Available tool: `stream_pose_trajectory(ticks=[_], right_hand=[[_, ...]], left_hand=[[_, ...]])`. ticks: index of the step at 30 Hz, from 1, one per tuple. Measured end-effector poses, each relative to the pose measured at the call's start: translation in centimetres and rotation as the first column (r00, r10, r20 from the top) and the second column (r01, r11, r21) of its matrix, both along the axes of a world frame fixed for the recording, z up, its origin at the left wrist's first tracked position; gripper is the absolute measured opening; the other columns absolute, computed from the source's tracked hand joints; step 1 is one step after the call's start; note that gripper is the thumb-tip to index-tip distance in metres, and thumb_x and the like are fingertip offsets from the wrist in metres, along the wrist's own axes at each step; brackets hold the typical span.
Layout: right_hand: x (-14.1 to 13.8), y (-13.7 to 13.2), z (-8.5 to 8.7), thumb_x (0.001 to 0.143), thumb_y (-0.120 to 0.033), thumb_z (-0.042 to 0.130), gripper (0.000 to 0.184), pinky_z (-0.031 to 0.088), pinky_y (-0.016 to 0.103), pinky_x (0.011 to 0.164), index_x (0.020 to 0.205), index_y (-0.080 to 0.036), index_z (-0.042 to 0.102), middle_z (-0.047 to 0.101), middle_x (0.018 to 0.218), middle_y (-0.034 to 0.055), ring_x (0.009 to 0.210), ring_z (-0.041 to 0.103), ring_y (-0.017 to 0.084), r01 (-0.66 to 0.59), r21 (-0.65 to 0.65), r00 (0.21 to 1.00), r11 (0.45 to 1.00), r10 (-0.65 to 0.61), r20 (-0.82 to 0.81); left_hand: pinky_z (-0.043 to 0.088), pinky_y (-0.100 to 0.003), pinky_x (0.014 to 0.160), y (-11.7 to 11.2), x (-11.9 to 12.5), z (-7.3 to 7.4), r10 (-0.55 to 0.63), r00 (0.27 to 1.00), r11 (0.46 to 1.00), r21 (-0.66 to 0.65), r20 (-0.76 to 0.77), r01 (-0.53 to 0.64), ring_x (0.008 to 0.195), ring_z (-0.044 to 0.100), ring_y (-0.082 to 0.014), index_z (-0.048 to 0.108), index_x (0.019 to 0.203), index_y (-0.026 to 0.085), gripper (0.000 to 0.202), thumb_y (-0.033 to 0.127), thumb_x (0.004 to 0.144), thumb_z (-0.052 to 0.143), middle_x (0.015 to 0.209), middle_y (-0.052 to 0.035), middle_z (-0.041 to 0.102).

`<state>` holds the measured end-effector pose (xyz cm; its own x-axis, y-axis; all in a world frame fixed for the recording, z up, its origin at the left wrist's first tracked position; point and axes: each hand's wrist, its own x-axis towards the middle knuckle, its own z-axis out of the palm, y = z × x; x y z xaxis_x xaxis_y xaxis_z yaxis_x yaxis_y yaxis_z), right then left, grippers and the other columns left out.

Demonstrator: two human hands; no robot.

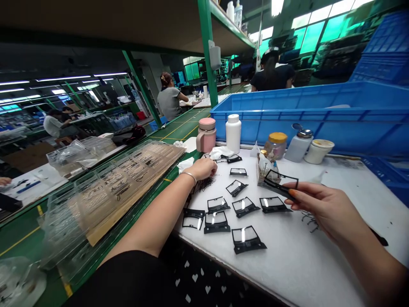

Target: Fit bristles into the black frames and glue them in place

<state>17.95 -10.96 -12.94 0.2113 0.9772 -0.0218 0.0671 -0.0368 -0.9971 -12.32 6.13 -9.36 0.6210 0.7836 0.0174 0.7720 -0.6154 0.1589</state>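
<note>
My right hand (322, 207) pinches a black-framed clear panel (281, 181), holding it a little above the white work mat (297, 260). My left hand (203, 167), with a silver bangle on the wrist, reaches to the far left of the mat, its fingers curled down over a small heap of thin black wire springs (207, 183). Whether it grips any of them is hidden. Several more black-framed panels (246, 238) lie flat on the mat between my hands.
A pink cup (206, 134), white bottle (233, 133), yellow-lidded jar (276, 145), dispenser bottle (298, 145) and white tub (318, 151) line the mat's far edge before a blue crate (306, 113). Clear trays (105, 187) rest on the green belt at left. Other people work beyond.
</note>
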Motion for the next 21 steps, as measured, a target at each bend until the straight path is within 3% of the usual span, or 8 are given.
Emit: stream_pose_trajectory(ticks=[4,7,12,17,21], right_hand=[[-0.4,-0.1,0.5,0.070,-0.042,0.079,0.035,0.057,0.023,0.060,0.098,-0.022,0.074,0.072,0.081,0.0048,0.068,0.067,0.017,0.011,-0.008,0.999,1.000,-0.011,-0.036],[-0.7,-0.2,0.9,0.070,-0.042,0.078,0.036,0.057,0.022,0.059,0.098,-0.019,0.073,0.072,0.082,0.0054,0.070,0.068,0.018,0.003,-0.004,0.999,1.000,-0.004,-0.049],[-1.1,-0.4,1.3,0.071,-0.040,0.077,0.035,0.055,0.019,0.057,0.097,-0.017,0.072,0.071,0.079,0.0044,0.070,0.068,0.017,-0.018,0.024,0.996,1.000,0.020,-0.092],[-0.9,-0.3,1.4,0.070,-0.038,0.079,0.031,0.055,0.017,0.057,0.093,-0.018,0.073,0.070,0.081,0.0032,0.069,0.069,0.016,0.016,0.045,0.993,0.999,-0.010,-0.118],[-0.8,-0.2,1.4,0.070,-0.038,0.078,0.032,0.054,0.016,0.055,0.094,-0.018,0.073,0.070,0.078,0.0033,0.066,0.068,0.014,0.000,0.061,0.996,0.998,0.005,-0.087]], left_hand=[[0.042,-0.028,0.069,-1.0,0.4,0.7,0.019,0.995,0.997,0.079,0.098,-0.026,0.078,0.061,-0.0202,0.068,0.078,0.019,0.019,0.007,0.073,0.054,0.081,-0.0056,0.069],[0.042,-0.025,0.070,-3.2,2.0,1.7,-0.018,0.978,0.994,0.108,0.207,-0.004,0.082,0.062,-0.0167,0.066,0.090,0.021,0.017,0.014,0.081,0.052,0.089,-0.0012,0.070],[0.043,-0.024,0.070,-7.1,4.8,3.1,-0.120,0.908,0.982,0.182,0.402,0.049,0.081,0.061,-0.0146,0.066,0.084,0.021,0.014,0.014,0.083,0.053,0.087,0.0008,0.070],[0.043,-0.028,0.069,-6.0,5.2,2.1,0.018,0.964,0.973,0.216,0.267,-0.078,0.081,0.063,-0.0183,0.068,0.085,0.022,0.018,0.013,0.081,0.053,0.088,-0.0013,0.071],[0.045,-0.028,0.068,-4.0,6.1,0.7,-0.012,0.993,0.986,0.164,0.122,-0.008,0.079,0.064,-0.0197,0.071,0.077,0.022,0.018,0.011,0.075,0.058,0.081,-0.0021,0.071]])
